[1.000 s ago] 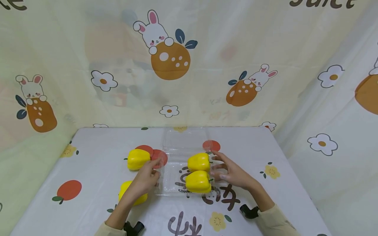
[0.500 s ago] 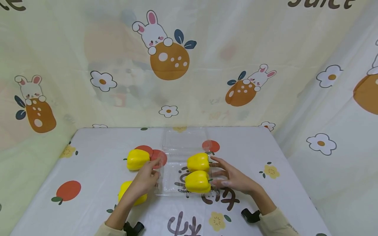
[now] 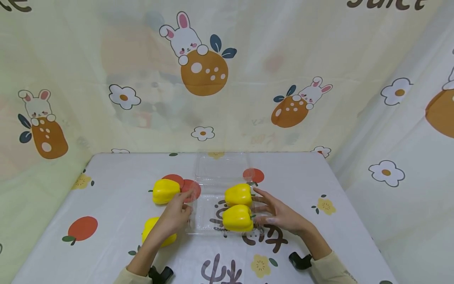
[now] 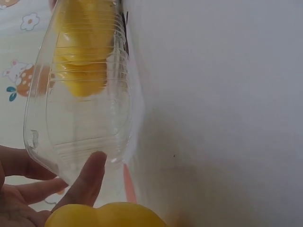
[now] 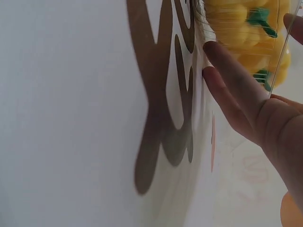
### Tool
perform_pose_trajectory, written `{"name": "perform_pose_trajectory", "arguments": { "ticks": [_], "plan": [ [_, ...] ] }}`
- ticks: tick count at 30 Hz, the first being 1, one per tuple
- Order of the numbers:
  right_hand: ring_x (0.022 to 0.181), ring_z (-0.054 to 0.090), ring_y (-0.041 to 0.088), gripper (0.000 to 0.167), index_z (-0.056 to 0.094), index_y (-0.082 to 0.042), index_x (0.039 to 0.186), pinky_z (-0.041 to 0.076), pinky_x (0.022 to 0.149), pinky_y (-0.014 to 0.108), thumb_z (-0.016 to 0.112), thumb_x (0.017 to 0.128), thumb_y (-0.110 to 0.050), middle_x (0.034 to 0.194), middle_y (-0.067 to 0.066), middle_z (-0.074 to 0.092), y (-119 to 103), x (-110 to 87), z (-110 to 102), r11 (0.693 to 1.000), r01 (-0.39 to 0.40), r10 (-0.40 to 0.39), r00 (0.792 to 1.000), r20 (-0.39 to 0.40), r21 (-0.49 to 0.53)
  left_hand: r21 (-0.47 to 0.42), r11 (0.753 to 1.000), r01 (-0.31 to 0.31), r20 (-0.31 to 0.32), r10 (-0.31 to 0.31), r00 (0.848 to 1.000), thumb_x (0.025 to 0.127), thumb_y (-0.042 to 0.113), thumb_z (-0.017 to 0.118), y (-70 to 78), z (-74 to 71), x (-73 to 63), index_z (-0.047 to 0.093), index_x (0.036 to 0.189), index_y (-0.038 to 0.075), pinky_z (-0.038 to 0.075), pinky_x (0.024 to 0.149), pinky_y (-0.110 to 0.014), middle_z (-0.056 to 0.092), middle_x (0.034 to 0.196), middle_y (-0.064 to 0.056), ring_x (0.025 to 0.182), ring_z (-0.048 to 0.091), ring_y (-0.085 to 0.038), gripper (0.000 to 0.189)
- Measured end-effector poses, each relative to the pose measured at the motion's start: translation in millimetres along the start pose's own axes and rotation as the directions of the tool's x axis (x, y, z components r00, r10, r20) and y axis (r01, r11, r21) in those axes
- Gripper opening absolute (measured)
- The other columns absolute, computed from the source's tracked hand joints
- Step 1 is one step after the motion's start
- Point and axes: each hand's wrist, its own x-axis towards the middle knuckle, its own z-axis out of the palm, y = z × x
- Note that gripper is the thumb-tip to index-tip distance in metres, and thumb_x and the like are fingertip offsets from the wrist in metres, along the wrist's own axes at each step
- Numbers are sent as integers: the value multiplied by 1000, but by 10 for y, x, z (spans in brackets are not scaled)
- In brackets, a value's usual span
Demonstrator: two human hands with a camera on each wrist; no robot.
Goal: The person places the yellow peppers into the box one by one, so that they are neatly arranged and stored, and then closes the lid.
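A clear plastic clamshell box (image 3: pixel 207 215) lies opened, its lid (image 3: pixel 223 167) folded back. Two yellow bell peppers (image 3: pixel 238 195) sit at the right side of its base, stems to the right. My left hand (image 3: pixel 175 215) is at the box's left side; in the left wrist view the thumb (image 4: pixel 92 175) touches the outer wall and the other fingers are near the rim. My right hand (image 3: pixel 283 213) is at the right side, its fingers (image 5: pixel 236 78) extended against the wall. Another yellow pepper (image 3: pixel 166 191) lies left of the box; one more (image 3: pixel 150 228) is partly behind my left forearm.
The table (image 3: pixel 117 197) wears a white cloth printed with fruit, flowers and lettering. A patterned curtain (image 3: pixel 248 110) hangs behind it. Black wrist pieces (image 3: pixel 300 261) stick out near both sleeves.
My right hand's fingers have shifted slightly along the box's right side. The left hand, the box and the peppers look unmoved.
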Motion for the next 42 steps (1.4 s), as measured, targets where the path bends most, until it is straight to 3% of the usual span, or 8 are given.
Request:
{"name": "perform_pose_trajectory", "arguments": {
  "ticks": [7, 14, 22, 26, 34, 39, 42],
  "plan": [
    [143, 53, 49, 95, 12, -22, 172, 55, 111, 58, 72, 98, -18, 172, 26, 26, -23, -4, 16, 999, -14, 14, 1000, -4, 33, 18, 1000, 12, -11, -12, 1000, 100, 9, 63, -30, -77, -20, 47, 159, 8, 65, 91, -40, 52, 152, -19, 115, 64, -29, 61],
    [144, 53, 49, 98, 12, -21, 171, 57, 110, 56, 73, 94, -19, 173, 25, 25, -13, -1, 20, 997, -23, 24, 1000, -5, 69, 19, 999, -29, -24, 29, 999, 103, 14, 62, -20, -220, -67, 47, 159, 6, 65, 94, -43, 49, 157, -21, 121, 68, -32, 58],
    [145, 51, 52, 102, 11, -20, 171, 61, 103, 50, 71, 89, -15, 173, 27, 23, -3, 1, 19, 992, -14, 15, 1000, -6, 125, 91, 992, -93, -92, 101, 991, 105, 14, 60, 46, -458, -309, 52, 154, 8, 62, 102, -51, 59, 149, -19, 124, 69, -35, 50],
    [145, 50, 52, 101, 11, -18, 171, 62, 101, 50, 71, 90, -11, 173, 28, 22, -14, -4, 21, 989, -11, 13, 1000, -13, 146, 164, 982, -93, -99, 110, 989, 104, 15, 62, 57, -559, -457, 55, 152, 7, 60, 105, -52, 63, 145, -15, 126, 65, -35, 49],
    [144, 50, 54, 101, 9, -12, 171, 63, 100, 51, 70, 91, -9, 172, 31, 21, -11, -7, 32, 989, 12, -10, 1000, -17, 146, 288, 957, -24, -49, 40, 998, 99, 21, 72, -102, -744, -672, 57, 152, 11, 55, 106, -63, 58, 151, -17, 131, 58, -40, 56],
    [143, 51, 54, 101, 10, -13, 171, 64, 98, 50, 71, 91, -7, 171, 31, 22, -27, -4, 31, 990, 6, -1, 999, -33, 139, 269, 963, -19, 30, 11, 999, 95, 24, 79, -257, -828, -691, 56, 153, 14, 50, 110, -68, 54, 155, -19, 139, 54, -43, 63],
    [143, 51, 54, 101, 11, -13, 171, 64, 98, 51, 71, 91, -6, 171, 31, 23, -33, -2, 33, 991, -2, 7, 999, -39, 137, 223, 973, -64, 75, 48, 996, 94, 27, 80, -374, -860, -692, 55, 154, 16, 48, 110, -70, 54, 155, -16, 141, 52, -44, 66]
  ]
}}
